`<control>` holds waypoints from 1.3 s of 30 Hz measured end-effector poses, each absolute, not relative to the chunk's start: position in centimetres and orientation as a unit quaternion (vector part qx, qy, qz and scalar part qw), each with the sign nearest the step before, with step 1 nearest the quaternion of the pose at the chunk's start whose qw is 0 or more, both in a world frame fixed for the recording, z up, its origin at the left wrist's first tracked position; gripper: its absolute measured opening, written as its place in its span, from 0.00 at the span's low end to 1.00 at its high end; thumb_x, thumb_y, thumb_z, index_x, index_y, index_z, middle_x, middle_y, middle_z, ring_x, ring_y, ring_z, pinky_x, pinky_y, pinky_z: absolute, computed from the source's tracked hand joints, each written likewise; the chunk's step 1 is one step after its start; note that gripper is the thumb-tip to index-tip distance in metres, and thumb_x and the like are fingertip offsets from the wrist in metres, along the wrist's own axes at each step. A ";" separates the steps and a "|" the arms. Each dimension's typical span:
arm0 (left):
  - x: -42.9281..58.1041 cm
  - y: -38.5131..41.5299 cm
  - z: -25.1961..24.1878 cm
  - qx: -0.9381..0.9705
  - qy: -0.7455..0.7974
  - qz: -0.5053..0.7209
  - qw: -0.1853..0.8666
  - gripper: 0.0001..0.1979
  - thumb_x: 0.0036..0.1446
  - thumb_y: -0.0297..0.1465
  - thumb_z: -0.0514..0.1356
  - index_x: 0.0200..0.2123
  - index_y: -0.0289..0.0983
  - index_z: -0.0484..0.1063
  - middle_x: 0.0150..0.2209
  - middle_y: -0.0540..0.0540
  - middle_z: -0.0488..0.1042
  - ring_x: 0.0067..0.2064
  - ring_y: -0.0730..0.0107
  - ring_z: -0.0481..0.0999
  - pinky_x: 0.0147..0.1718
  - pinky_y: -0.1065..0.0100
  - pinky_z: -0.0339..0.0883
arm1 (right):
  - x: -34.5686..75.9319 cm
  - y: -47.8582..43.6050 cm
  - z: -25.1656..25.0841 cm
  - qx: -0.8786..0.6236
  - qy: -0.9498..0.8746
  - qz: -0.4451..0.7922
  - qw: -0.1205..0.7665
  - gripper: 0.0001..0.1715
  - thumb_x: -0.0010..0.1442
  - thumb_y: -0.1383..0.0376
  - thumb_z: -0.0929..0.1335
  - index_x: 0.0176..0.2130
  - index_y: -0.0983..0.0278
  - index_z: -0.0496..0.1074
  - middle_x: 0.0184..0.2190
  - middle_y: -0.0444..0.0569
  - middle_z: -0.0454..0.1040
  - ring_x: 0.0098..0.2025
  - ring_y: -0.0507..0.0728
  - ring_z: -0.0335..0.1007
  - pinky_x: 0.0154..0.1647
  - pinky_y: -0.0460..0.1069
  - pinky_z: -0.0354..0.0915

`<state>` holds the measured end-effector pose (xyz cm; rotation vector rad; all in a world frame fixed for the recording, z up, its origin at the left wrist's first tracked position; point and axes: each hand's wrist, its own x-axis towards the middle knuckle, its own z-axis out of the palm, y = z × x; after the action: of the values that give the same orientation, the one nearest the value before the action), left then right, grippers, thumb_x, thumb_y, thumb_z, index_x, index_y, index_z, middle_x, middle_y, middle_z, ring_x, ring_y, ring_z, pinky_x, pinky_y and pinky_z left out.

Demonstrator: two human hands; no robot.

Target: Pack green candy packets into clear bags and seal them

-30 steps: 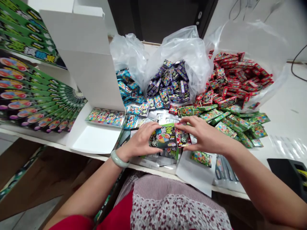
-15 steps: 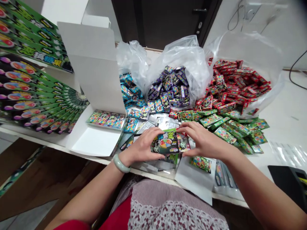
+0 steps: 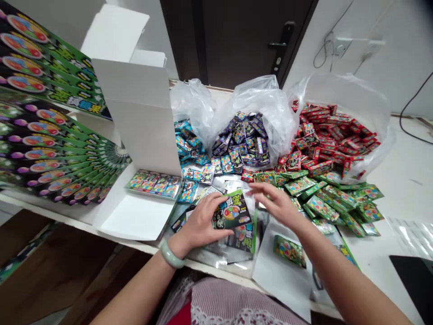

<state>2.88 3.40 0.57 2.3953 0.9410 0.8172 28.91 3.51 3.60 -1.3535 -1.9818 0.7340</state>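
Note:
My left hand [image 3: 199,223] grips a stack of small green and black candy packets [image 3: 233,212] near the table's front edge; a green bangle sits on that wrist. My right hand [image 3: 277,205] hovers just right of the stack with fingers spread, touching nothing I can make out. Below the stack lie more packets and silvery pouches [image 3: 237,239]. A loose green packet [image 3: 290,250] rests on a white sheet under my right forearm.
An open white box [image 3: 135,212] with a row of packets stands at left, beside fanned green display cards [image 3: 50,153]. Behind are plastic bags of blue packets [image 3: 187,144], purple packets [image 3: 243,135] and red packets [image 3: 334,131], and a loose green pile [image 3: 324,198].
My right hand has let go of the packet stack and opened. The left hand keeps the stack. The camera has tilted up, showing more of the door behind.

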 end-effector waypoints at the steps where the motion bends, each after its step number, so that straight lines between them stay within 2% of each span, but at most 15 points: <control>1: 2.7 3.4 0.7 0.863 0.349 0.298 0.214 0.40 0.46 0.41 0.70 0.58 0.39 0.58 0.56 0.36 0.64 0.58 0.48 0.66 0.57 0.46 0.63 | 28.8 5.6 3.4 -0.548 -0.719 0.267 0.333 0.16 0.66 0.58 0.62 0.50 0.59 0.70 0.45 0.50 0.78 0.51 0.59 0.73 0.54 0.57 0.66; 3: 2.5 3.4 0.9 0.859 0.360 0.300 0.204 0.39 0.46 0.40 0.70 0.58 0.39 0.58 0.56 0.36 0.65 0.58 0.47 0.65 0.57 0.45 0.62 | 28.2 9.9 2.9 -0.638 -0.678 0.210 0.300 0.16 0.63 0.60 0.65 0.49 0.62 0.71 0.45 0.51 0.78 0.48 0.57 0.74 0.51 0.52 0.67; 8: 1.6 3.3 1.1 0.861 0.365 0.291 0.202 0.40 0.45 0.41 0.70 0.59 0.39 0.58 0.57 0.36 0.64 0.58 0.47 0.66 0.56 0.46 0.63 | 25.0 17.3 0.8 -0.705 -0.633 0.162 0.276 0.21 0.51 0.59 0.74 0.42 0.67 0.73 0.49 0.61 0.72 0.52 0.66 0.69 0.52 0.56 0.62; 10: 1.2 3.4 0.9 0.861 0.366 0.292 0.197 0.40 0.46 0.41 0.70 0.59 0.39 0.58 0.57 0.35 0.64 0.58 0.47 0.66 0.56 0.45 0.63 | 24.3 18.2 0.1 -0.721 -0.612 0.162 0.280 0.19 0.50 0.59 0.74 0.39 0.66 0.72 0.47 0.60 0.72 0.50 0.65 0.70 0.50 0.56 0.63; 13: 0.6 3.8 0.6 0.861 0.365 0.297 0.192 0.40 0.46 0.40 0.70 0.60 0.40 0.56 0.57 0.35 0.64 0.59 0.46 0.65 0.56 0.44 0.62 | 24.8 18.2 0.2 -0.723 -0.592 0.193 0.300 0.14 0.54 0.58 0.71 0.36 0.66 0.71 0.37 0.53 0.74 0.42 0.61 0.72 0.44 0.54 0.66; 16: 0.2 4.2 0.6 0.853 0.378 0.307 0.188 0.40 0.47 0.39 0.70 0.60 0.40 0.56 0.57 0.36 0.63 0.59 0.47 0.65 0.57 0.45 0.62 | 26.6 16.2 1.8 -0.703 -0.584 0.243 0.325 0.16 0.58 0.57 0.66 0.43 0.65 0.69 0.31 0.45 0.73 0.33 0.54 0.71 0.35 0.49 0.67; 18: 0.2 4.4 0.5 0.845 0.391 0.317 0.181 0.40 0.47 0.38 0.70 0.59 0.39 0.56 0.56 0.37 0.63 0.58 0.48 0.65 0.57 0.46 0.62 | 27.9 13.7 3.3 -0.663 -0.582 0.285 0.375 0.23 0.59 0.57 0.65 0.52 0.62 0.63 0.28 0.40 0.70 0.27 0.51 0.67 0.30 0.47 0.65; 20: 0.4 4.5 0.4 0.841 0.398 0.325 0.171 0.39 0.46 0.38 0.70 0.59 0.39 0.57 0.56 0.37 0.64 0.57 0.49 0.65 0.56 0.46 0.62 | 28.8 10.6 4.6 -0.581 -0.581 0.338 0.460 0.29 0.57 0.58 0.67 0.57 0.58 0.59 0.27 0.38 0.66 0.24 0.50 0.62 0.27 0.46 0.62; 23: 0.9 4.4 -0.1 0.850 0.381 0.329 0.156 0.40 0.46 0.40 0.70 0.59 0.37 0.57 0.55 0.36 0.64 0.57 0.48 0.65 0.56 0.46 0.62 | 29.1 6.1 5.6 -0.529 -0.608 0.351 0.477 0.28 0.56 0.60 0.69 0.55 0.56 0.61 0.27 0.38 0.64 0.27 0.50 0.63 0.28 0.46 0.61; 26: 1.4 4.3 -0.3 0.862 0.360 0.327 0.142 0.40 0.47 0.42 0.69 0.59 0.37 0.57 0.56 0.35 0.63 0.57 0.47 0.65 0.56 0.45 0.62 | 29.0 3.1 5.6 -0.555 -0.625 0.351 0.421 0.27 0.57 0.61 0.70 0.55 0.55 0.61 0.29 0.40 0.65 0.30 0.51 0.64 0.30 0.47 0.62; 32: 1.9 3.7 0.4 0.881 0.330 0.303 0.151 0.41 0.47 0.42 0.69 0.60 0.38 0.56 0.56 0.35 0.63 0.58 0.48 0.64 0.56 0.46 0.61 | 29.4 1.9 5.6 -0.539 -0.653 0.444 0.295 0.26 0.58 0.59 0.70 0.55 0.56 0.63 0.30 0.41 0.67 0.30 0.52 0.64 0.30 0.48 0.62; 36: 2.2 3.4 0.7 0.877 0.331 0.306 0.168 0.41 0.46 0.42 0.70 0.60 0.38 0.56 0.56 0.36 0.64 0.57 0.48 0.65 0.56 0.46 0.62 | 28.7 2.1 4.9 -0.556 -0.656 0.414 0.299 0.25 0.58 0.58 0.70 0.54 0.58 0.65 0.30 0.43 0.69 0.30 0.54 0.67 0.31 0.50 0.65; 39: 2.3 3.2 0.6 0.858 0.357 0.320 0.182 0.41 0.45 0.41 0.70 0.59 0.38 0.57 0.56 0.36 0.64 0.58 0.49 0.65 0.57 0.46 0.61 | 28.0 1.8 4.3 -0.564 -0.692 0.307 0.330 0.18 0.61 0.56 0.67 0.49 0.58 0.71 0.42 0.52 0.72 0.44 0.59 0.71 0.43 0.56 0.69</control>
<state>2.27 3.23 0.60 2.4229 1.0082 0.9025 27.95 1.79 4.29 -1.4759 -1.8104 0.8029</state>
